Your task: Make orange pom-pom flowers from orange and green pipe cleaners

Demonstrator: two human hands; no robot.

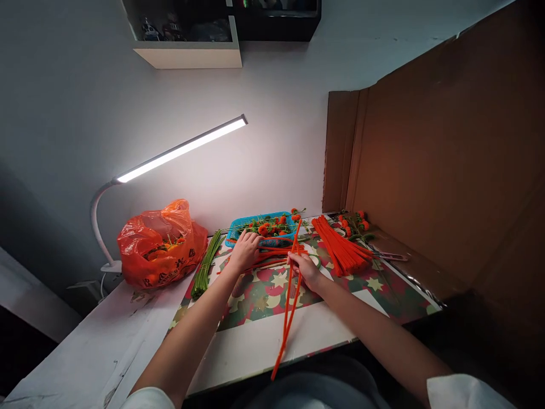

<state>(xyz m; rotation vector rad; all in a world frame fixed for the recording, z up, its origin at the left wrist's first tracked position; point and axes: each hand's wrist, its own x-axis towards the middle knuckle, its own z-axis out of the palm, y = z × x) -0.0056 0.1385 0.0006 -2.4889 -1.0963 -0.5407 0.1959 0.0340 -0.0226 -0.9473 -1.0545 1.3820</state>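
Note:
In my right hand (304,270), closed in a pinch, are a few long orange pipe cleaners (288,318). They stand nearly upright and cross one another, their lower ends hanging past the table's front edge. My left hand (246,250) reaches over loose orange pipe cleaners (272,254) in front of a blue basket (232,227). Its fingers curl down around an orange pipe cleaner that shows on both sides; the fingertips are partly hidden. Orange pompom-like flowers (263,230) with green stems lie in the basket.
A fanned bundle of orange pipe cleaners (340,247) lies at right, beside scissors (389,256) and more orange flowers (361,224). Green stems (206,267) lie at left, near an orange plastic bag (157,250) and a lit lamp (183,149). A cardboard panel (443,153) walls the right.

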